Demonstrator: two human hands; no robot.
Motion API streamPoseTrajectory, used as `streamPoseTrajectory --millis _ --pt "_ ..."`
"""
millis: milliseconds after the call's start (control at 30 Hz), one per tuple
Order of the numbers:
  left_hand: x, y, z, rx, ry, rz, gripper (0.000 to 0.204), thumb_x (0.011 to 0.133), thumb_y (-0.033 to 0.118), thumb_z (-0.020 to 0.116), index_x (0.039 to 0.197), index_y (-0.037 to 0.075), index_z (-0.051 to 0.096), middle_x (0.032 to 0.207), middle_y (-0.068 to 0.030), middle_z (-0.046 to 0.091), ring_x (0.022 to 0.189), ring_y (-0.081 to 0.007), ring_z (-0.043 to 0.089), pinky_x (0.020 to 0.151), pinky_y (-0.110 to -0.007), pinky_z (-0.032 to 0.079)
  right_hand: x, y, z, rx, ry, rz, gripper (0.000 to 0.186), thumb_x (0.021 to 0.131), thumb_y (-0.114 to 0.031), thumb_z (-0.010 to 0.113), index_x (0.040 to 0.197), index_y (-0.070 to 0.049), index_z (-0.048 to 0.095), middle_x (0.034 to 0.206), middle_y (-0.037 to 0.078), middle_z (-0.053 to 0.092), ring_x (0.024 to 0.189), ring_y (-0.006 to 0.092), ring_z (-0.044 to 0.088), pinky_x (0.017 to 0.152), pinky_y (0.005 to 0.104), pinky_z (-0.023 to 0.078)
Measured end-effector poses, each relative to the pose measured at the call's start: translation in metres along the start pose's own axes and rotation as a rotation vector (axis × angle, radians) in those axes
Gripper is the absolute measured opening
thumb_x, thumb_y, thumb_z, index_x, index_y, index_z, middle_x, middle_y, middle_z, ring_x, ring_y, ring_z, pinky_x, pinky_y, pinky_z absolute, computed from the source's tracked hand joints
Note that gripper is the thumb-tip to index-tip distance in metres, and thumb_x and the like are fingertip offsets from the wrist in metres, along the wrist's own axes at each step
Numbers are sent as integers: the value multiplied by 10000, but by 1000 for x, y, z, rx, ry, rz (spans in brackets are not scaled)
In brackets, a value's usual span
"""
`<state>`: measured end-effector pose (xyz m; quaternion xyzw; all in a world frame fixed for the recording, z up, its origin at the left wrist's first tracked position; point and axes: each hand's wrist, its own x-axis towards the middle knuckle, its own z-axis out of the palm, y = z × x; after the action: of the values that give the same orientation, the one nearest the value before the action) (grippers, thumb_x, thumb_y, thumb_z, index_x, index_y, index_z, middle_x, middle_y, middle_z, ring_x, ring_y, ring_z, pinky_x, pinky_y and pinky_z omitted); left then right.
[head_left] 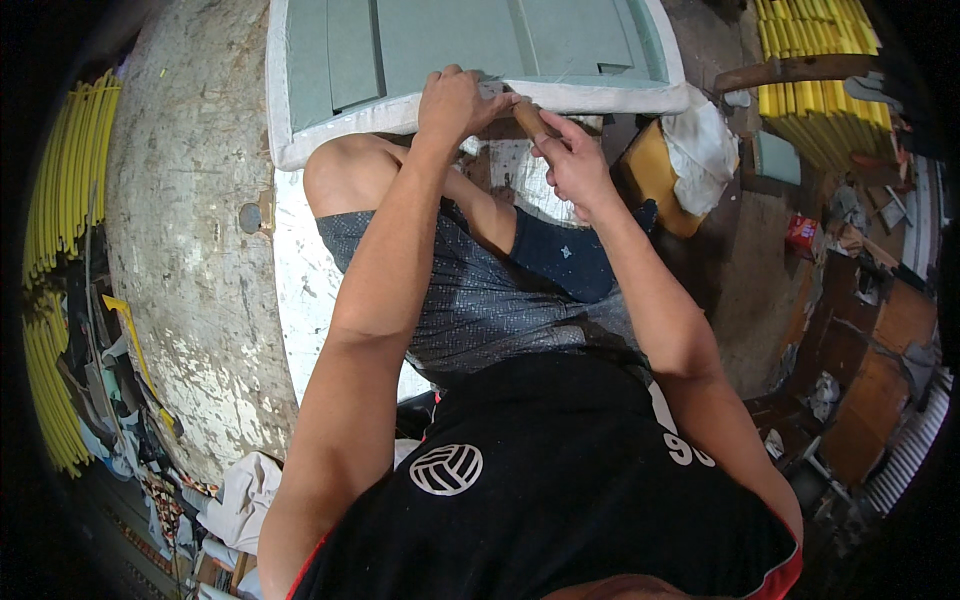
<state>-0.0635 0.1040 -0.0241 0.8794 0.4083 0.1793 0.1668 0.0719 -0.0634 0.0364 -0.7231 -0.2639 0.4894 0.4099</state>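
A grey-green panel with a white cloth-like border lies at the top of the view, its near edge just beyond my knees. My left hand grips that border near its middle, fingers over the edge and thumb side stretched toward the right. In my right hand is a tool with a wooden handle, tilted so that its far end meets the border beside my left fingertips. The tool's working end is too small and hidden to make out.
My bent legs lie under the panel's near edge. A worn, paint-spotted board spans the left. Yellow slatted stacks stand at both sides. Right of my hands are a yellow block and white cloth. A yellow-framed saw-like tool lies left.
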Motion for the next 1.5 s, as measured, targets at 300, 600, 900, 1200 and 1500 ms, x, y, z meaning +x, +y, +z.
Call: streamPoseTrajectory --millis 300,600,900,1200,1500 --pt "2 6 -3 11 -76 -77 678 836 653 696 1061 20 785 1018 -270 711 981 -452 674 877 -502 548 -6 -29 6 45 -5 134 572 998 -290 612 1518 -76 512 912 81 669 564 100 511 444 286 393" --pt "8 5 -3 22 -134 -71 678 808 639 715 1050 10 789 1130 -280 693 1053 -470 650 913 -500 551 0 8 18 -441 180 -210 477 1008 -290 557 1457 -132 579 1142 292 692 1013 472 676 897 484 522" --pt "9 6 -3 4 -46 -184 604 793 547 778 1018 -13 781 1113 -223 725 1019 -436 678 906 -482 558 35 -20 11 -695 149 -409 460 1019 -318 595 1436 -123 597 1194 268 695 1091 436 677 947 454 531" --pt "12 -6 -14 -140 -275 -188 471 845 469 755 1149 111 784 1223 -215 699 1074 -431 677 972 -491 526 6 10 8 -378 141 -304 551 989 -307 634 1499 -124 537 1378 230 640 1296 327 619 1067 383 470" --pt "3 8 -33 115 -242 -355 670 828 576 773 1293 98 710 1353 -209 617 1306 -406 541 1093 -562 393 12 37 3 -401 84 -199 543 994 -322 635 1503 -157 542 1270 192 693 1086 280 672 967 355 498"
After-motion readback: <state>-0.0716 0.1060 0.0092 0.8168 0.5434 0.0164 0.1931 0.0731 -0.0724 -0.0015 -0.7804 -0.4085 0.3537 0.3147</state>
